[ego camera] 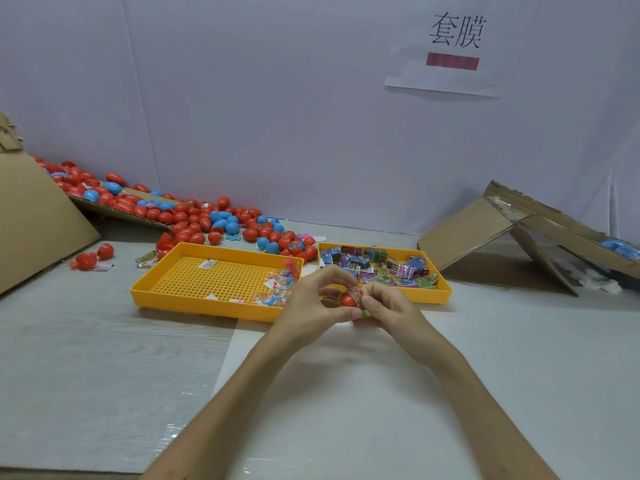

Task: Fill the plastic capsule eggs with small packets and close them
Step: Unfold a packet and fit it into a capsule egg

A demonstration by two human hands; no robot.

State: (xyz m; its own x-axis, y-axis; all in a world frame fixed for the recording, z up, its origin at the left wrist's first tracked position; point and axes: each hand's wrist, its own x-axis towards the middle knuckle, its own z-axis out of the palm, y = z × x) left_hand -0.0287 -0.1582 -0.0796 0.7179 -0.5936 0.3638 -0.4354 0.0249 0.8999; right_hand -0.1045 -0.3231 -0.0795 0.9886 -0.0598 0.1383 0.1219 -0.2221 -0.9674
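My left hand [311,299] and my right hand [384,303] meet in front of the two yellow trays and both grip one red capsule egg [348,299]. A colourful packet sticks out of the egg between my fingers. The right tray [446,289] holds several small printed packets [381,268]. The left tray [166,285], with a perforated floor, has a few clear packets of small toys [277,289] in its right end. A heap of red and blue eggs [214,223] lies behind the trays, to the left.
Flattened cardboard [38,220] leans at the left. An opened cardboard box [512,233] with blue eggs inside lies at the right. Two red egg halves [91,258] and a loose packet [147,259] sit left of the trays. A paper sign [453,46] hangs on the back wall.
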